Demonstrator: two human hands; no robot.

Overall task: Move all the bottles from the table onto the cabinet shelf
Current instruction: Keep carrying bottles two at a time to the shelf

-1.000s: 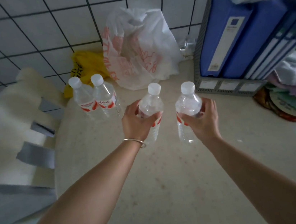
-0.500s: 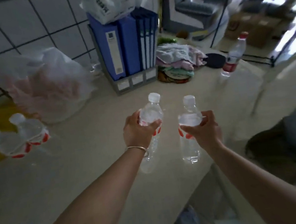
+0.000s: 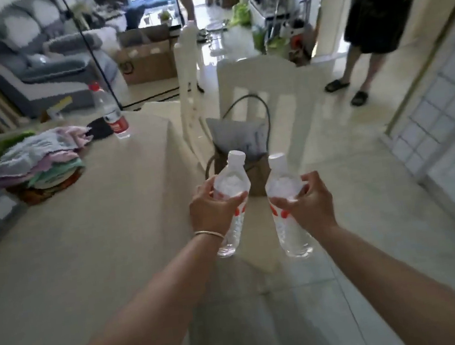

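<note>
1. The table (image 3: 66,251) fills the left and lower left of the frame, covered in a pale beige cloth; its right edge runs down the centre of the frame.
2. A white chair (image 3: 255,82) stands at centre top, just beyond the table's corner, with a dark bag (image 3: 238,139) on its seat.
3. A stack of folded cloths (image 3: 36,159) in pink, grey and green lies on the table at middle left.
4. The left hand (image 3: 214,211), at centre frame, is wrapped round the upper body of a clear bottle (image 3: 230,189); a thin bangle (image 3: 208,233) sits on that wrist. The bottle is held in the air, roughly upright and leaning slightly right, over the table's right edge.
5. The right hand (image 3: 308,205), just right of centre, grips a second clear bottle (image 3: 286,211) the same way, thumb across the front and fingers curled behind. This bottle hangs over the floor, just beside the first; the two do not touch.
6. Both held bottles are transparent plastic with white screw caps, and water shows inside. Each carries a band with red marks at mid-height, mostly hidden under the fingers; no writing on them can be read.
7. A third bottle (image 3: 111,112) stands upright on the table's far end at upper left of centre, well apart from both hands. It is clear, with a red cap and a red-and-white label; the print is too blurred to read.
</note>
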